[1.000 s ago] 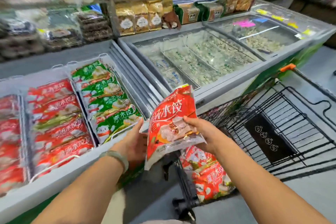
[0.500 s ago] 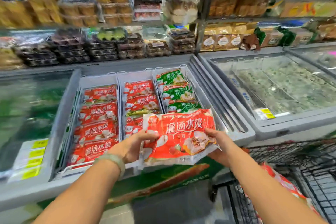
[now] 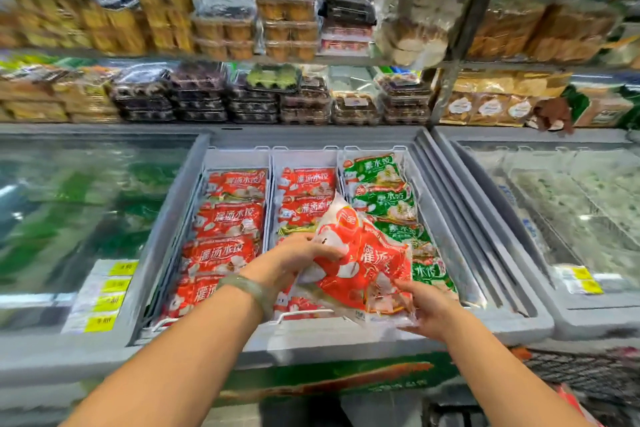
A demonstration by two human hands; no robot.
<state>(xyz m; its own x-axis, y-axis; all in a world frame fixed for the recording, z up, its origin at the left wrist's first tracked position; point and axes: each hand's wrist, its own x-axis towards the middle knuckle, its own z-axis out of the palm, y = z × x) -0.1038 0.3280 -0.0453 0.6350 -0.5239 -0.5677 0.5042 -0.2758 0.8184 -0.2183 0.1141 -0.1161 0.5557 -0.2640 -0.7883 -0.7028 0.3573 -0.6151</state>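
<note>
Both hands hold a red bag (image 3: pixel 367 260) over the open freezer (image 3: pixel 346 340). The left hand (image 3: pixel 294 260) grips the bag's upper left edge. Its fingers (image 3: pixel 325 253) curl over the top of the film and bunch it, and its palm side is hidden. The right hand (image 3: pixel 427 308) takes the near right corner, with the thumb on the printed face and the other fingers under the bag, out of sight. The bag spans the gap between the two grips. Most of it lies between and beyond the hands, and its far corner pokes up and away from the person. It is tilted and creased, with the printed face turned up toward the camera.

The bag hangs above the near end of the middle basket (image 3: pixel 304 314) and overlaps the green bags (image 3: pixel 384 198) in the right basket (image 3: pixel 374 149). Whether it touches the packs beneath cannot be told. More red bags (image 3: pixel 228 218) fill the left basket (image 3: pixel 235 156) and the far half of the middle one. A greenish wristband (image 3: pixel 249 288) sits on the left wrist.

Left of the open section, a glass lid (image 3: pixel 86 201) covers the next one, with yellow tags (image 3: pixel 110 288) stuck near its corner. Another glass-topped chest (image 3: pixel 571 218) stands just to the right. The shelves (image 3: pixel 311 61) behind carry stacked trays and packs of baked goods, all blurred.
</note>
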